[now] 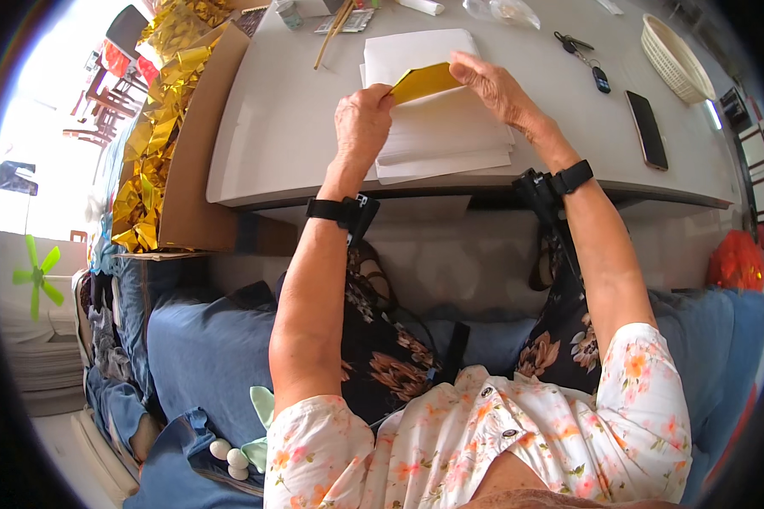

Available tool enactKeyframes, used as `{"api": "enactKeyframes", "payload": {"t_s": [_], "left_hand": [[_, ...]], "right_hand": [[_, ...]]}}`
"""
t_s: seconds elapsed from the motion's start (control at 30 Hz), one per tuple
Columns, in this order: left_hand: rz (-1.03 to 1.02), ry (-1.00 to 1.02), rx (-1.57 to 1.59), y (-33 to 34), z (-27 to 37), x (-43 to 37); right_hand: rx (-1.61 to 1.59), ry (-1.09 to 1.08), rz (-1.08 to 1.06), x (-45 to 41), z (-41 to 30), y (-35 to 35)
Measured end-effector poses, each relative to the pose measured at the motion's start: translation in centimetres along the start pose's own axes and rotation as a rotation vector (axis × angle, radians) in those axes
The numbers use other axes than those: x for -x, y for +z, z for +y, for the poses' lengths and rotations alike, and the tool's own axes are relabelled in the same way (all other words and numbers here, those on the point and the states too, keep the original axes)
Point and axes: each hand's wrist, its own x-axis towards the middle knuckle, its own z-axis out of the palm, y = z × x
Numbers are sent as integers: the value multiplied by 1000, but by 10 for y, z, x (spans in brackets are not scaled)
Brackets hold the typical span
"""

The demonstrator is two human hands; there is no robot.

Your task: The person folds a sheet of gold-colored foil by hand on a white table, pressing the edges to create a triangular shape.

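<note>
A piece of gold foil paper (424, 83), with a folded-looking upper edge, is held above a stack of white paper (442, 140) on the table. My left hand (364, 118) pinches its left end between thumb and fingers. At its right end is my right hand (491, 88), fingers extended and touching the corner; whether the thumb grips it from behind is hidden. The white sheets lie slightly fanned near the table's front edge.
A cardboard box (197, 153) full of folded gold foil pieces (156, 146) stands at the left. On the table (586, 133) lie a smartphone (646, 130), keys with a fob (601, 79), wooden sticks (335, 32) and a plastic bag (503, 11). A cream woven basket (677, 60) is at the right.
</note>
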Motion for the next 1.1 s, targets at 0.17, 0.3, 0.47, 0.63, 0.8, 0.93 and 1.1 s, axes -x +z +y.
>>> {"api": "enactKeyframes", "payload": {"t_s": [0.17, 0.3, 0.47, 0.63, 0.8, 0.93, 1.1], "left_hand": [[-134, -181, 471, -10, 3, 0], [-159, -262, 820, -21, 16, 8], [-287, -364, 947, -28, 27, 12], [-332, -442, 940, -27, 33, 12], [-356, -474, 977, -22, 35, 12], [-367, -477, 974, -20, 36, 12], [-372, -478, 951, -23, 40, 13]], "right_hand": [[-343, -18, 433, 7, 1, -19], [-928, 235, 284, 19, 4, -21], [-1203, 106, 155, 27, -3, -20], [-1179, 101, 163, 32, -7, -24], [-1167, 98, 149, 35, -6, -28], [-1112, 69, 192, 39, -11, -28], [-991, 116, 125, 40, -21, -17]]}}
